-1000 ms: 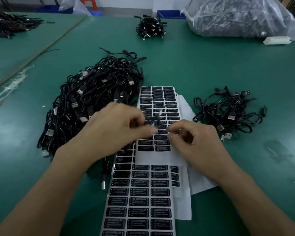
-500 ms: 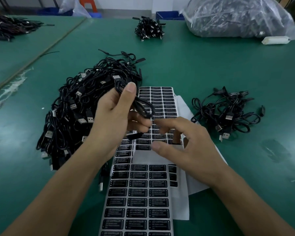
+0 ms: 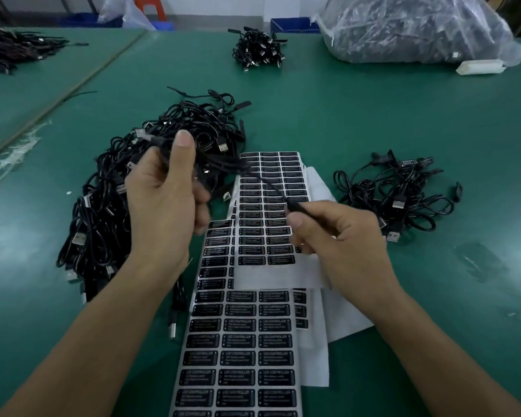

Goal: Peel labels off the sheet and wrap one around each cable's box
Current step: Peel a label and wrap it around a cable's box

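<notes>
Pinching cable [image 3: 268, 185]: left hand [image 3: 166, 203], right hand [image 3: 343, 236] | label sheet [image 3: 292, 165] beneath | big pile [image 3: 103, 212] left | small pile [image 3: 403, 194] right

Glossy black labels [image 3: 251, 260], matt green table [image 3: 373, 115]

A wide strip of bare green table [image 3: 358, 121] lies between the label sheets [image 3: 271, 173] and the far cable bundle [image 3: 257, 52], and a hand could pass there freely. On the left, the large cable pile [image 3: 103, 212] crowds against the sheets' edge. On the right, the smaller cable pile [image 3: 403, 194] lies just beside them, with bare table beyond it. 1 cable [image 3: 275, 189], stretched from the left hand [image 3: 163, 200] to the right hand [image 3: 337, 236], bars the way over the upper sheet. A filled plastic bag [image 3: 409, 28] and a white block [image 3: 480, 67] take up the far right corner.
</notes>
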`<state>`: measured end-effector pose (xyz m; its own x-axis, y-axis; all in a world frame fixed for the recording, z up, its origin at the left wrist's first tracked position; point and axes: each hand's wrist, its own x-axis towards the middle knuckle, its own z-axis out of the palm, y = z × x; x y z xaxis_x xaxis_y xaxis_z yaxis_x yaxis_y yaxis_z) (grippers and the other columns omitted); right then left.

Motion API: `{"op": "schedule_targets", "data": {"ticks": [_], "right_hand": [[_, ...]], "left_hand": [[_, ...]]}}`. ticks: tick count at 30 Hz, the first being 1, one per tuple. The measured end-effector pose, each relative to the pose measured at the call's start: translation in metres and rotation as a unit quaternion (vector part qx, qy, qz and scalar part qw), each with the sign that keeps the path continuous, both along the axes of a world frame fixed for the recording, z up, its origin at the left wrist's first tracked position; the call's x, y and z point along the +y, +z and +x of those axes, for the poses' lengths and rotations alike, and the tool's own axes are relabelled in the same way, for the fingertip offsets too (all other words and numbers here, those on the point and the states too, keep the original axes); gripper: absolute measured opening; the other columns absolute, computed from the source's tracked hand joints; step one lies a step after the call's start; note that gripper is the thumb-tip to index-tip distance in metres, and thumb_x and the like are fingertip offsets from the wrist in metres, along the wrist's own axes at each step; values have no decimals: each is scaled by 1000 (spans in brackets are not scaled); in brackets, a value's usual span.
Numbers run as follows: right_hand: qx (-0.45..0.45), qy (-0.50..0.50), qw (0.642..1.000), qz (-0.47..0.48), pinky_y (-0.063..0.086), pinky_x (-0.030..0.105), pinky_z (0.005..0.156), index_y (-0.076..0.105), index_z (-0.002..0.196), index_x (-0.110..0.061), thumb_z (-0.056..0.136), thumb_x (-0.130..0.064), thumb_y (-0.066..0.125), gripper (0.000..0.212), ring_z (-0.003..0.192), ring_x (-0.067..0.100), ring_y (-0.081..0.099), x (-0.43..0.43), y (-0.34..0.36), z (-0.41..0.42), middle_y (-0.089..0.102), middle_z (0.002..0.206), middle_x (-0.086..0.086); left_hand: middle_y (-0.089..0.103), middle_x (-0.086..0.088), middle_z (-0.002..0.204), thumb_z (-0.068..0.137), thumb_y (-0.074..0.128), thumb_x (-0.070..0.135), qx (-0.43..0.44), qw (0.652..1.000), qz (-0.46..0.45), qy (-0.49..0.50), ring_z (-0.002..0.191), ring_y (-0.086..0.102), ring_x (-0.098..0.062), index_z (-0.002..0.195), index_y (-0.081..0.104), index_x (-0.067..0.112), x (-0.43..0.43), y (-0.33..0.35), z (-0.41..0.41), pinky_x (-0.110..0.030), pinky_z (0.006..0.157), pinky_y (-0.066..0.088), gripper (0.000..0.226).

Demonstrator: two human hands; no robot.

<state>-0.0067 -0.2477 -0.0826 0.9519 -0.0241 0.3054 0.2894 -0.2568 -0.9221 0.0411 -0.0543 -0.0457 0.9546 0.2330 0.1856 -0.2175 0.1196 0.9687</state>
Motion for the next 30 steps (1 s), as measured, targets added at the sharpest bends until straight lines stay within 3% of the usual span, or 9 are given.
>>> {"op": "schedule_targets", "data": {"ticks": [4,7,10,12,14,20,23,27,30], "right_hand": [[16,-22,1000,-15,47,12,64,69,103,-42,99,-14,58,30,71,-4,61,-8,-1,4,71,80,-21],[16,1,997,-70,48,9,76,65,112,-45,101,-10,55,37,87,-7,65,-9,0,2,70,92,-28],[15,51,994,-98,53,17,80,72,110,-38,97,-11,62,32,91,3,69,-7,3,0,74,92,-19],[14,74,996,-55,53,15,75,74,102,-27,94,-7,66,23,84,5,71,-6,5,-1,76,88,-13],[46,65,997,14,55,17,72,70,93,-24,91,-10,70,14,78,7,73,-6,6,-2,76,83,-8],[60,-116,991,-34,51,26,63,68,83,-31,88,-40,69,10,68,5,66,-13,6,1,72,77,-11],[85,-176,970,-145,50,26,64,66,89,-33,83,-53,65,21,70,3,62,-19,6,-2,66,75,-14],[165,-118,937,-283,53,36,74,59,119,-38,66,-77,65,66,85,1,56,-15,7,-10,58,91,-18],[170,-76,952,-243,48,19,67,62,103,-52,61,-64,81,47,82,0,57,-14,9,-10,61,84,-16]], "left_hand": [[34,5,61,98,65,27,-97,987,45,122,46,35,-19,74,33,24,2,-3,4,-22,47,33,41],[40,8,66,95,69,18,-255,930,215,154,56,39,-1,76,41,26,-3,-6,0,-15,58,34,34],[61,8,71,96,64,32,-372,833,405,64,65,56,-12,79,66,17,-14,-11,-9,-30,70,42,23],[72,7,86,96,57,39,-351,777,522,-37,82,64,-19,91,74,18,-20,-15,-13,-38,83,42,27],[74,10,98,98,45,44,-275,757,581,-118,91,67,-17,107,72,22,-23,-15,-16,-38,90,43,36],[58,16,78,99,29,49,-96,775,601,-171,74,56,-10,98,62,29,-22,-18,-15,-33,64,42,39],[51,10,65,99,29,46,-57,795,578,-173,61,50,-11,92,56,26,-23,-22,-16,-35,58,39,35],[62,6,67,101,32,38,3,839,514,-177,69,60,-17,83,55,27,-24,-24,-14,-44,74,51,31],[66,15,67,103,36,33,25,853,490,-179,68,60,-8,77,55,27,-24,-27,-13,-39,74,50,33]]}}
